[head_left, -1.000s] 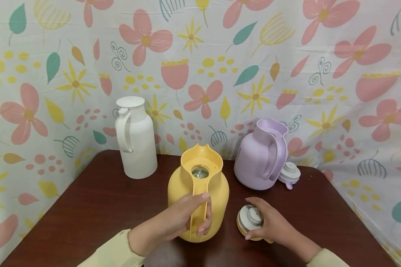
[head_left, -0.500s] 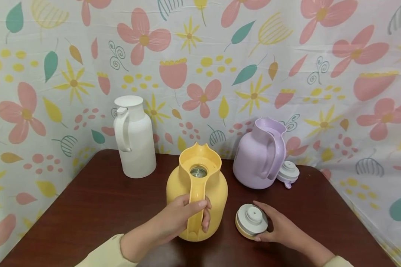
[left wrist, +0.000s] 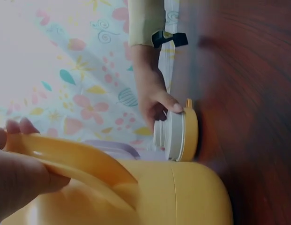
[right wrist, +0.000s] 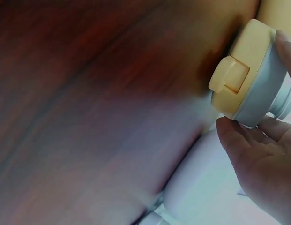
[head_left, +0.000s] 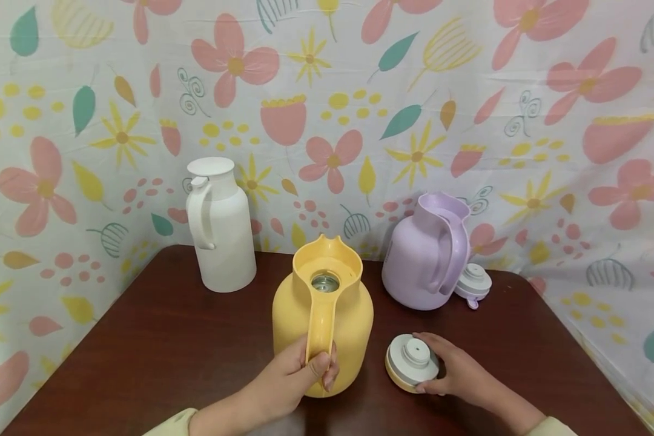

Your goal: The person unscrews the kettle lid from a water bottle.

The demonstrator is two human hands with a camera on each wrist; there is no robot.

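A yellow thermos jug [head_left: 349, 339] stands upright with its round mouth uncovered, its handle toward me. My left hand [head_left: 291, 375] grips the lower part of that handle, thumb across it. To the right, a yellow-and-grey lid [head_left: 412, 361] lies upside down on the table, grey stopper side up. My right hand [head_left: 458, 372] holds the lid at its right edge between thumb and fingers. In the right wrist view, the thumb and fingertips press opposite sides of the lid [right wrist: 248, 75], whose yellow tab faces the camera.
At the back left of the dark wooden table [head_left: 196, 351] stands a white thermos jug [head_left: 226, 236]. A lilac thermos jug [head_left: 411, 263] is at the back right, with its lid [head_left: 474, 281] upside down beside it. Flower-patterned cloth [head_left: 327, 109] hangs behind the table.
My left hand has slid lower on the jug's handle. My right hand has drawn back to the lid's right edge, uncovering its top. The jug stays about where it was.
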